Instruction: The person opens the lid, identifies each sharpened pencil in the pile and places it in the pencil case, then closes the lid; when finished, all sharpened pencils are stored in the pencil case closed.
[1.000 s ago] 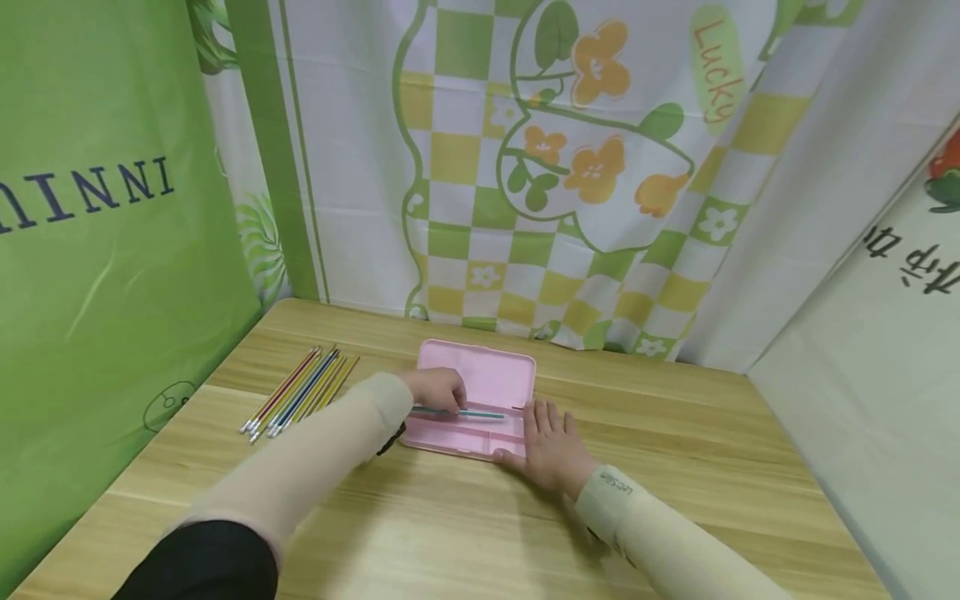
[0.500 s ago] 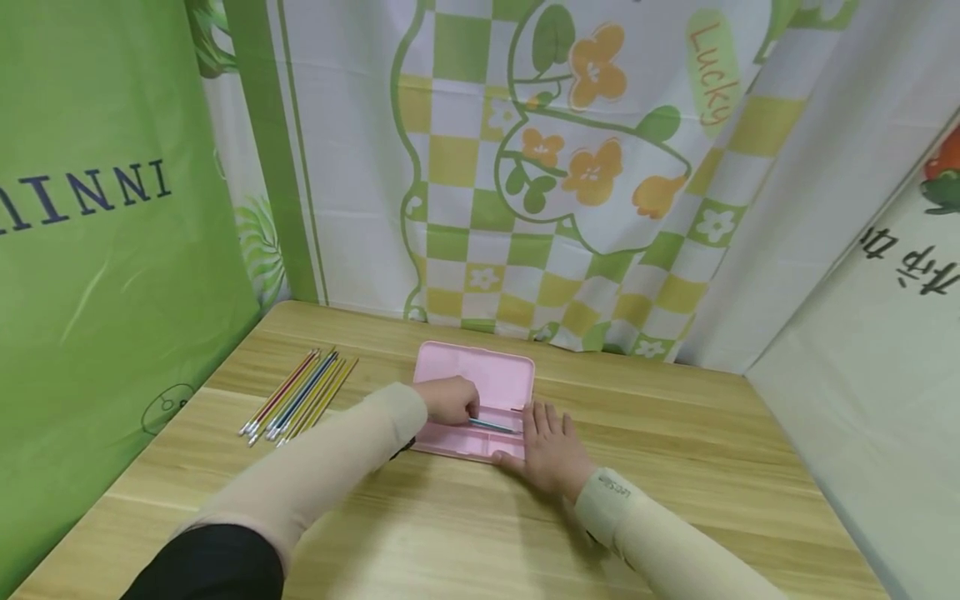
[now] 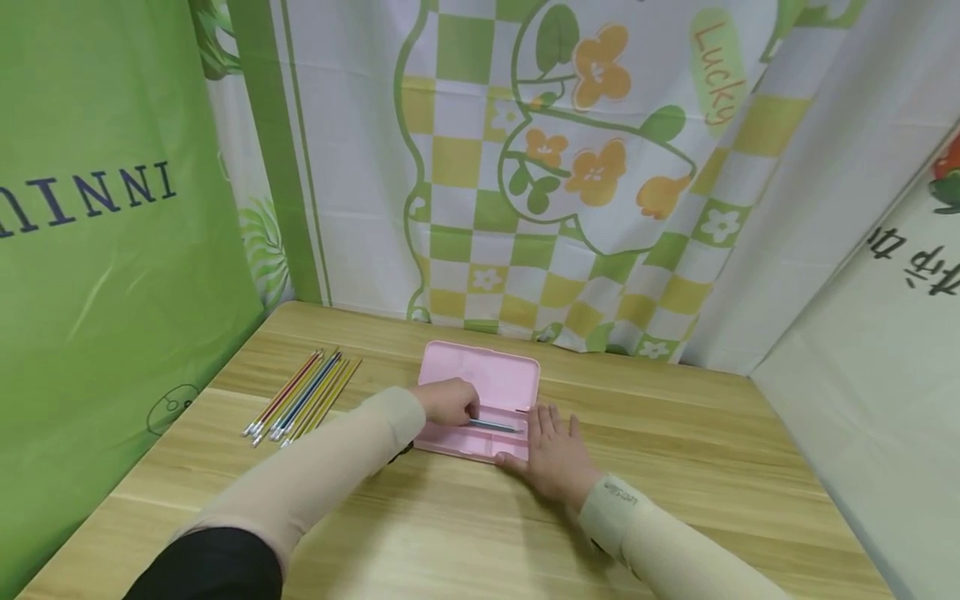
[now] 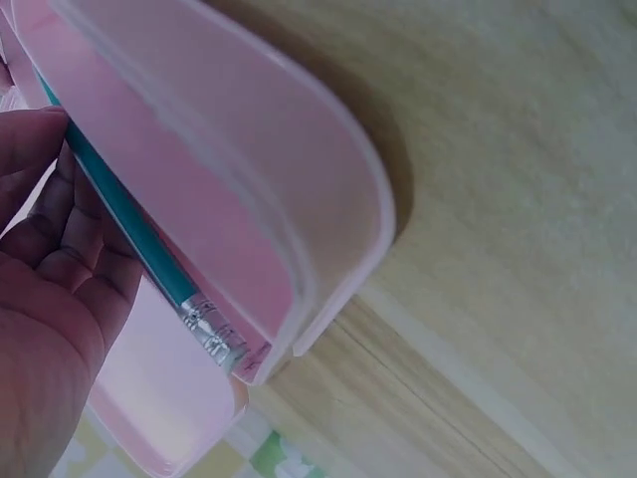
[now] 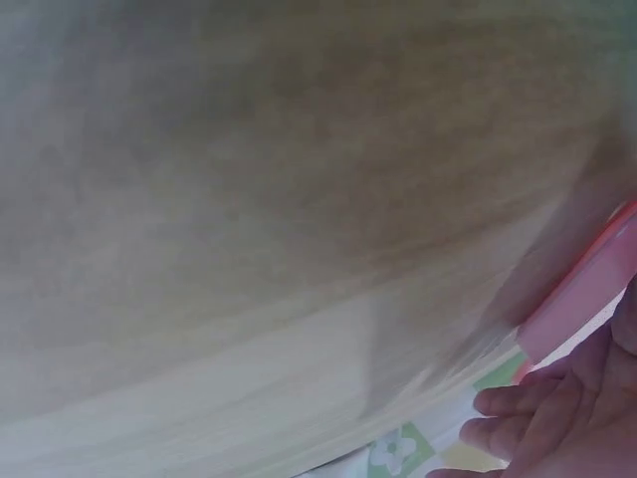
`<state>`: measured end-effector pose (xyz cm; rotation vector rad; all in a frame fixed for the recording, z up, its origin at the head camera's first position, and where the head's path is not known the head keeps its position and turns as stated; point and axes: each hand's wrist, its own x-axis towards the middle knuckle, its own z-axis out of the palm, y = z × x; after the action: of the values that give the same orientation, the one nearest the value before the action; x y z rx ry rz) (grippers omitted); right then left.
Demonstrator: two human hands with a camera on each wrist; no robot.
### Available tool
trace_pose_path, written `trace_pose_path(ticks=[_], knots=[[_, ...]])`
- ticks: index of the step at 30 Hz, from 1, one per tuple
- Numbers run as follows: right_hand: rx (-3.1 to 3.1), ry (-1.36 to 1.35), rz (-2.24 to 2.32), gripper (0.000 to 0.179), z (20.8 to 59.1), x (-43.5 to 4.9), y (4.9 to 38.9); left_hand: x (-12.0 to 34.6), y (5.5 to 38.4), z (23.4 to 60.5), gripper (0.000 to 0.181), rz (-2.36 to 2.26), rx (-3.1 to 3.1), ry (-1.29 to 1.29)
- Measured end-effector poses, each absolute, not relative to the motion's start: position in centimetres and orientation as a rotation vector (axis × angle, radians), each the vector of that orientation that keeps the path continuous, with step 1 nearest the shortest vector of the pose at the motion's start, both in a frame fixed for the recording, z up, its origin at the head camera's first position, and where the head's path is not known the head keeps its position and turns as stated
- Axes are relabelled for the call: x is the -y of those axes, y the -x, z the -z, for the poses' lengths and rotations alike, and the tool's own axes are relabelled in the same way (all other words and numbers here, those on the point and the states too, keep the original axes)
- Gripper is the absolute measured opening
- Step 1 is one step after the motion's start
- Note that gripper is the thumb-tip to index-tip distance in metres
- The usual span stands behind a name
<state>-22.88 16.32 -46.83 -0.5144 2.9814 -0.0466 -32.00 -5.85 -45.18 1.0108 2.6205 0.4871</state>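
A pink pencil case [image 3: 480,372] lies with its lid raised on the wooden table. Over its left part, my left hand [image 3: 448,402] pinches a teal pencil [image 3: 495,426] between thumb and fingers. In the left wrist view, the pencil [image 4: 134,224] slants along the case wall [image 4: 328,169], its silver-banded eraser end low by one end of the case. My right hand [image 3: 558,458] lies against the right end of the case with fingers extended and thumb at the front edge. The right wrist view shows its fingers [image 5: 542,408] beside the case wall [image 5: 577,304].
Several pencils [image 3: 303,396], mostly yellow, red and blue, lie side by side at the left of the table [image 3: 420,533]. A patterned curtain [image 3: 480,192] hangs behind the table, with a green sheet [image 3: 112,317] along the left.
My left hand has moved right and slightly nearer, carrying the teal pencil toward the right end of the case. It barely moves in the last half second. My right hand stays put.
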Motion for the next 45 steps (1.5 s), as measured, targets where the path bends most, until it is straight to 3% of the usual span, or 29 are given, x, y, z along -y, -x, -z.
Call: trace_pose_path(ticks=[27,31,45], knots=[[-2.940,0.540,0.055,0.104,47.2,-16.8,23.7,7.4,31.6,45.7,0.019,-0.718,-2.722,-1.047],[-2.934,0.527,0.076,0.105,47.2,-16.8,23.7,10.0,31.7,45.0,0.021,-0.864,-2.744,-1.007],[-2.931,0.571,0.102,0.103,47.6,-17.1,24.1,25.8,31.2,43.7,0.032,-1.135,-2.838,-0.350]])
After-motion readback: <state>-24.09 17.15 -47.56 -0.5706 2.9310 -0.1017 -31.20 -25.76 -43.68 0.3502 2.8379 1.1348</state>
